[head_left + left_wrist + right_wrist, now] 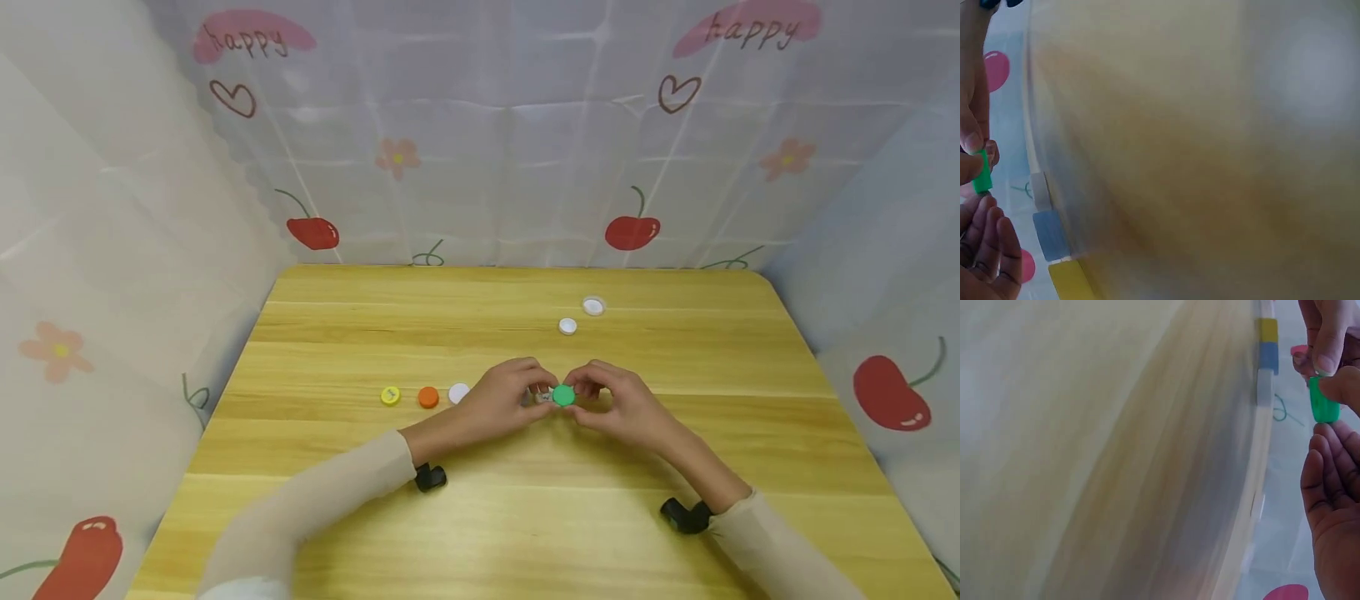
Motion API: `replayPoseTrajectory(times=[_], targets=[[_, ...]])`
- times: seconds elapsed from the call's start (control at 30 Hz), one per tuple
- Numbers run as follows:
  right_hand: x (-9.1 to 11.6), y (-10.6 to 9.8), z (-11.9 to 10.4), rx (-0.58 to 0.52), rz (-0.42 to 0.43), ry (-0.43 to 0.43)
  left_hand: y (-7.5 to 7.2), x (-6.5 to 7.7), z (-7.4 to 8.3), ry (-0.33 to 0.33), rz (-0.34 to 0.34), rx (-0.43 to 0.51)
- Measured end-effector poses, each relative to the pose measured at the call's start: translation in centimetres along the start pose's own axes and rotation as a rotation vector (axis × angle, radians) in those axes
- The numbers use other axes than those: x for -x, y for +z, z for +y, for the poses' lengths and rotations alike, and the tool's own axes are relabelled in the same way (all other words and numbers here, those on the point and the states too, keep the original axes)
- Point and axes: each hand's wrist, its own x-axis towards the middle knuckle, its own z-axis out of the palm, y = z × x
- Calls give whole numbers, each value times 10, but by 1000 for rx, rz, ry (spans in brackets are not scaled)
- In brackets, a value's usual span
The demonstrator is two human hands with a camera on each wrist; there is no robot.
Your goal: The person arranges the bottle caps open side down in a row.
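Note:
A round green bottle cap (564,395) is held up between both hands over the table. My left hand (501,400) pinches its left side with fingers and thumb. From the other side, my right hand (626,410) grips it between thumb and fingertips. In the right wrist view the cap (1324,403) shows edge-on, a thumb across its side and fingers beneath. The left wrist view also shows the cap (983,174) among the fingertips of both hands. A small pale thing (544,397) shows between the left fingers and thumb; I cannot tell whether it is held.
Left of the hands, a yellow cap (390,396), an orange cap (428,397) and a white cap (458,393) stand in a row, the white one partly covered by the left hand. Farther back lie two white round pieces (567,327). Printed curtains (495,183) surround the table.

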Motion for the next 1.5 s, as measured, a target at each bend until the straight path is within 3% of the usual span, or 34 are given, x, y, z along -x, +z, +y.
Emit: replayPoseTrajectory(times=[0.13, 0.43, 0.83, 1.07, 1.2, 1.33, 1.5], targets=[[0, -7, 4, 85, -71, 49, 7, -14, 2, -34, -64, -111], [-3, -12, 20, 81, -147, 163, 14, -40, 4, -67, -130, -201], [-3, -9, 32, 52, -156, 144, 20, -44, 4, -94, -177, -200], [-5, -15, 31, 55, -181, 175, 15, -41, -3, -117, -197, -162], [-9, -25, 30, 51, -166, 217, 2, -45, -8, -138, -225, -35], [-21, -33, 37, 87, -137, 237, -10, -58, -17, -172, -218, 108], [-44, -40, 53, 109, -143, 262, -21, -87, -34, -243, -172, 104]])
